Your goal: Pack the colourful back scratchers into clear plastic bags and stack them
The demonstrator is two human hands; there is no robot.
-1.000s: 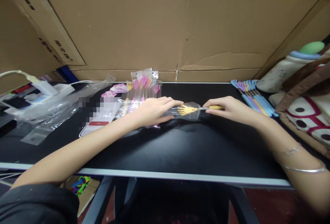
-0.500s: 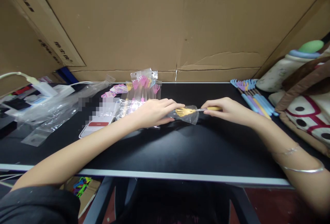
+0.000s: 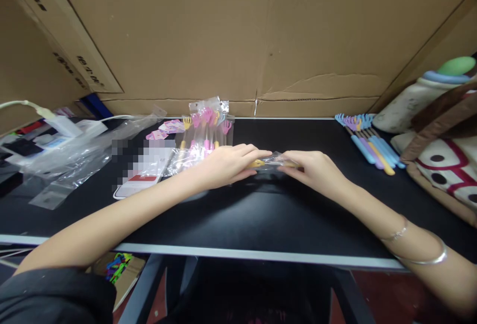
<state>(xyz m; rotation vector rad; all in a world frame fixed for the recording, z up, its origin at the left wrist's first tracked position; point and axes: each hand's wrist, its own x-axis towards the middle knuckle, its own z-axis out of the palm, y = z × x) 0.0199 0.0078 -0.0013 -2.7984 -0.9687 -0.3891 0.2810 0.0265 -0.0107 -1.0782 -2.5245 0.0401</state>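
A yellow back scratcher (image 3: 258, 163) lies crosswise between my hands, its claw head and shaft inside a clear plastic bag (image 3: 275, 160). My left hand (image 3: 233, 165) is closed around the bag near the claw, and its fingers cover part of it. At the bag's mouth, my right hand (image 3: 303, 165) pinches the scratcher's handle, most of which is hidden under the fingers. Just behind my left hand, several bagged back scratchers (image 3: 205, 125) in pink, yellow and blue lie in a pile. To the right, loose back scratchers (image 3: 367, 145) in blue, purple and yellow lie side by side.
Left of the pile are a phone (image 3: 143, 172), pink printed cards (image 3: 169, 127) and clear empty bags (image 3: 85, 160). A white bottle (image 3: 406, 100) and a patterned fabric bag (image 3: 439, 165) stand at the right. A cardboard wall (image 3: 223, 36) closes off the black table's (image 3: 238, 219) back.
My right hand has moved left, closer to my left hand. The yellow back scratcher has slid deeper into the clear bag, and its claw now sits by my left fingers.
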